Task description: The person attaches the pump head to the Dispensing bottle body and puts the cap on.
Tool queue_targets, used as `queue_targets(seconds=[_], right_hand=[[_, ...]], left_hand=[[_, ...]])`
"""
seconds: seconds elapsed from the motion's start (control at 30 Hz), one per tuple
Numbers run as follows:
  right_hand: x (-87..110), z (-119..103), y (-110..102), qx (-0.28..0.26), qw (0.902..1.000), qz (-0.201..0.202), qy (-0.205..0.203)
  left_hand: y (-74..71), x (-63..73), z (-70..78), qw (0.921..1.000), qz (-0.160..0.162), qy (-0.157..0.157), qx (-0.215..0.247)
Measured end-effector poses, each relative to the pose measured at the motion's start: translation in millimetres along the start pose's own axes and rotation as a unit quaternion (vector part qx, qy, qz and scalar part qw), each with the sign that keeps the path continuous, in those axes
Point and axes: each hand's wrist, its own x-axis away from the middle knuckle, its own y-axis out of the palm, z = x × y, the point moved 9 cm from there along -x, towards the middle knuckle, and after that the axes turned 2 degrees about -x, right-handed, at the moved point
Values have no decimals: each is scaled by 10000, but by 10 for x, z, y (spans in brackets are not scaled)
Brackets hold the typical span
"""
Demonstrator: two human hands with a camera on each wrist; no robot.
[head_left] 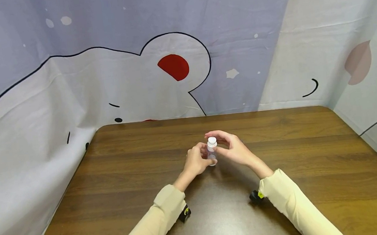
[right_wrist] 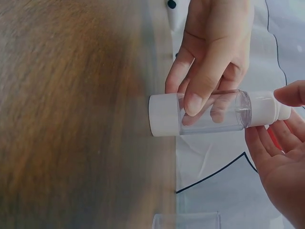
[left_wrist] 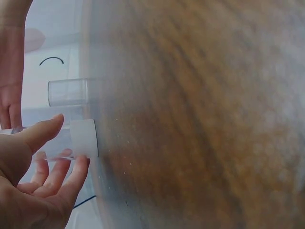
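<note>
A small clear pump bottle (head_left: 212, 153) with a white base and white pump top is upright between both hands, its base right at the tabletop. My left hand (head_left: 195, 160) holds the clear body low down; in the right wrist view, the left thumb (right_wrist: 194, 102) lies across the front and the fingers go behind. At the white pump top (right_wrist: 262, 109), my right hand (head_left: 234, 149) has its thumb on one side and fingers on the other. A clear cap (left_wrist: 67, 92) stands on the table near the bottle, also partly showing in the right wrist view.
The brown wooden table (head_left: 131, 198) has rounded far corners. A printed curtain (head_left: 120, 82) hangs behind it and along its left side. Dark wrist devices (head_left: 256, 196) protrude beneath the cream sleeves (head_left: 284, 195).
</note>
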Motion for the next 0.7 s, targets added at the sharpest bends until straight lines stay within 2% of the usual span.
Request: queue_targets(seconds=[0.7], right_hand=[[18,15,-59,190,9993,258,168]], left_hand=[[9,-4,-15,10000,19,11,-49]])
